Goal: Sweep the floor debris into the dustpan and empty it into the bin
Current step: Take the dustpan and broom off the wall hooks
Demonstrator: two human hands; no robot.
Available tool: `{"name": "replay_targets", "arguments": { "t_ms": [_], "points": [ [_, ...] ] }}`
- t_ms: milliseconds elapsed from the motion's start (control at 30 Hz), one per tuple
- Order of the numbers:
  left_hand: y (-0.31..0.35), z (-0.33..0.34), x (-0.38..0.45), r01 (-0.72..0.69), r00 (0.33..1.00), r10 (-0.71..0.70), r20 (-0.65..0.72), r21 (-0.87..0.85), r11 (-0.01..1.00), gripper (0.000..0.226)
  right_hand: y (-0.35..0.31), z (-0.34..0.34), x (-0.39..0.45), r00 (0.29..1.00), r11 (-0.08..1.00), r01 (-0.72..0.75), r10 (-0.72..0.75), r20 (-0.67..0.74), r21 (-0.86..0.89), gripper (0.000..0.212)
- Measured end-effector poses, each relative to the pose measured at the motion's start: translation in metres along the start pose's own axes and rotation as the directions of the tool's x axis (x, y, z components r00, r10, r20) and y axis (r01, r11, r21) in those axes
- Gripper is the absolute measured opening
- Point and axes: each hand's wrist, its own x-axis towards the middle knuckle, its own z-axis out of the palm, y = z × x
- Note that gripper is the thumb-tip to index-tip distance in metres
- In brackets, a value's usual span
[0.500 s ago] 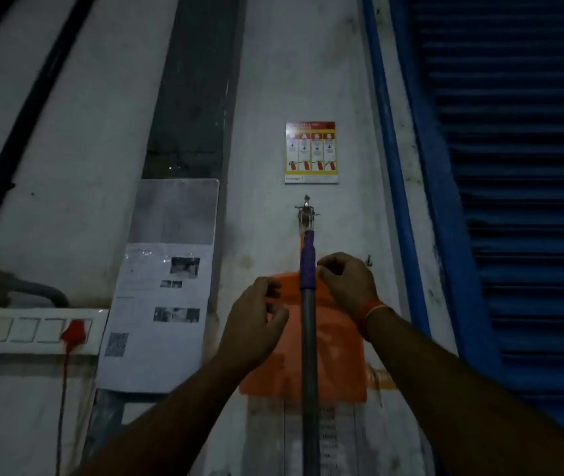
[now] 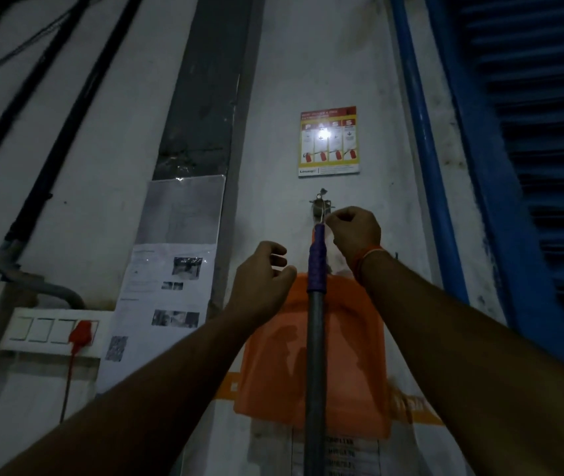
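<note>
I see the broom handle point(image 2: 315, 338) hanging upright against the wall, its long axis vertical, purple grip end point(image 2: 318, 261) pointing up at the metal hook point(image 2: 320, 204). Behind the handle, flat on the wall below the hook, hangs the orange dustpan point(image 2: 352, 355), its narrow end up. My right hand point(image 2: 354, 231) is just right of the hook, fingers curled, pinching a thin loop at the handle's tip. My left hand point(image 2: 263, 283) hovers left of the handle, below the hook, fingers loosely curled, holding nothing. A fire-safety poster point(image 2: 328, 140) sits above the hook.
</note>
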Motion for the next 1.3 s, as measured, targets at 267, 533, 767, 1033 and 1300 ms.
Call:
{"name": "replay_targets", "arguments": {
  "t_ms": [267, 533, 767, 1033, 1300],
  "points": [
    [0.012, 0.010, 0.023, -0.013, 1.000, 0.013, -0.013, 0.016, 1.000, 0.036, 0.010, 0.011, 0.032, 0.992, 0.990, -0.123, 0.122, 0.029, 0.071, 0.010],
    [0.020, 0.014, 0.034, -0.035, 0.999, 0.035, 0.002, 0.022, 0.999, 0.034, 0.013, 0.023, 0.043, 0.979, 0.976, -0.182, 0.168, 0.114, 0.118, 0.027],
    [0.020, 0.014, 0.033, -0.026, 1.000, 0.025, 0.006, 0.061, 0.998, 0.036, 0.019, 0.022, 0.045, 0.984, 0.986, -0.162, 0.157, 0.089, 0.051, 0.026],
    [0.021, 0.015, 0.031, -0.030, 0.999, 0.029, 0.014, 0.083, 0.996, 0.035, 0.019, 0.023, 0.049, 0.982, 0.982, -0.172, 0.165, 0.094, 0.080, 0.024],
    [0.019, 0.012, 0.028, -0.012, 1.000, 0.010, 0.017, 0.099, 0.995, 0.035, 0.014, 0.024, 0.051, 0.982, 0.983, -0.181, 0.180, 0.052, 0.030, 0.022]
  ]
}}
